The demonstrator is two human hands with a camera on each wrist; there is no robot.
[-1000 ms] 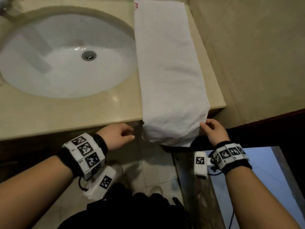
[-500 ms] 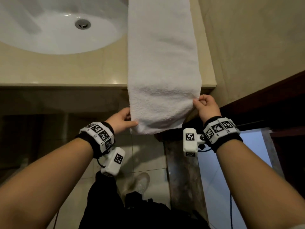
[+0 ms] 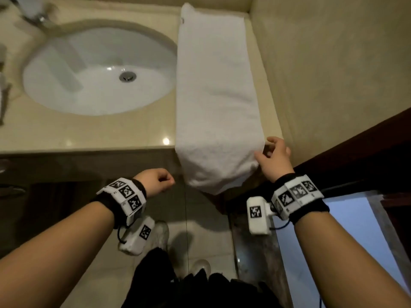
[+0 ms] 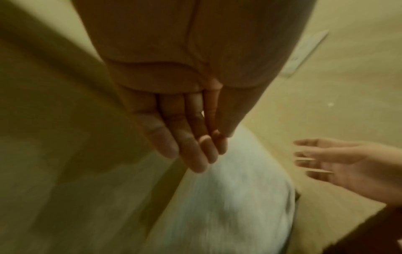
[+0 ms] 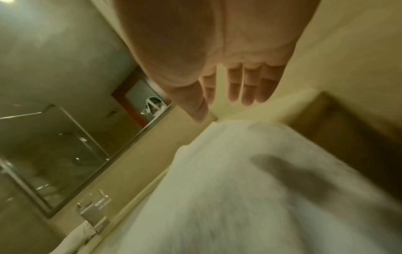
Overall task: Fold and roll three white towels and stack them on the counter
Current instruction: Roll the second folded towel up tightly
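Observation:
One white towel (image 3: pixel 215 96), folded into a long strip, lies on the beige counter (image 3: pixel 89 132) to the right of the sink. Its near end hangs over the front edge. My left hand (image 3: pixel 158 181) hovers in front of the counter, a little left of the hanging end and apart from it; the left wrist view shows its fingers (image 4: pixel 191 146) straight over the towel (image 4: pixel 228 197). My right hand (image 3: pixel 271 154) is at the towel's right near corner with fingers spread and nothing gripped. Its fingers (image 5: pixel 234 89) point past the towel (image 5: pixel 250 189).
An oval white sink (image 3: pixel 66 85) with a faucet (image 3: pixel 33 10) fills the counter's left part. A beige wall (image 3: pixel 333 63) closes off the right side, with a dark wooden frame (image 3: pixel 355 152) below it. A mirror (image 5: pixel 54 137) stands behind the counter.
Half a second ago both hands held the towel's hanging end. Both have let go; the left hand has drawn away to the left and the right hand has opened beside the corner.

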